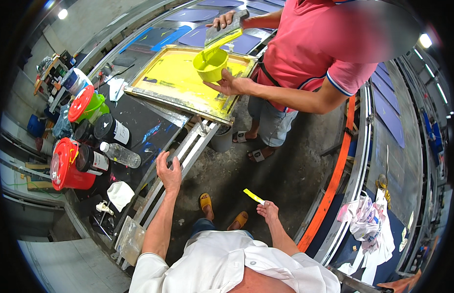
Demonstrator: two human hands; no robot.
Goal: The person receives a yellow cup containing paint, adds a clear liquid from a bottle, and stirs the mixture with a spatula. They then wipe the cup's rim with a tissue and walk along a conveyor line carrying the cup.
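My left hand (170, 177) is raised beside the metal rail (188, 154), fingers apart and nothing in them. In my right hand (269, 211), out over the floor, I pinch the pale end of a small flat spatula (252, 196) coated with bright yellow ink. Ahead of me, a co-worker in a pink shirt holds a yellow cup (210, 67) in one hand. The other hand tips a grey-handled squeegee (222, 38) with yellow ink over that cup. Beneath them lies a wooden-edged printing screen (171, 105), its mesh largely covered in yellow.
At left, a dark bench holds a red bucket (73, 166), a green tub with a red lid (88, 105), black jars (112, 129), a clear bottle (120, 154) and a white cloth (120, 195). An orange rail (329, 190) runs along the right, with crumpled rags (368, 224) beyond it.
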